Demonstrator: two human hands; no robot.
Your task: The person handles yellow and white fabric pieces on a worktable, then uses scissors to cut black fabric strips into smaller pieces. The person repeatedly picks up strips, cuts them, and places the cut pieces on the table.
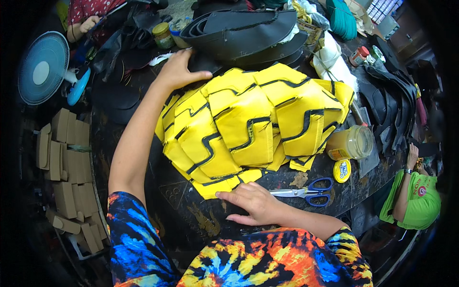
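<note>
toward the near edge of the table (179,225), right hand (253,203) spread at black-edged yellow pieces (235,106); left hand (178,71) behind, thumb wide; pieces heaped, scissors (300,193) aside; remainder unclear.

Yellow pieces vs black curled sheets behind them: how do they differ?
Colour: the yellow pieces carry black lines; the black curled sheets are plain black.
Shape: the yellow pieces spread in an overlapping heap; the black curled sheets bend round in a loose roll.
Shared: both are layered.
</note>
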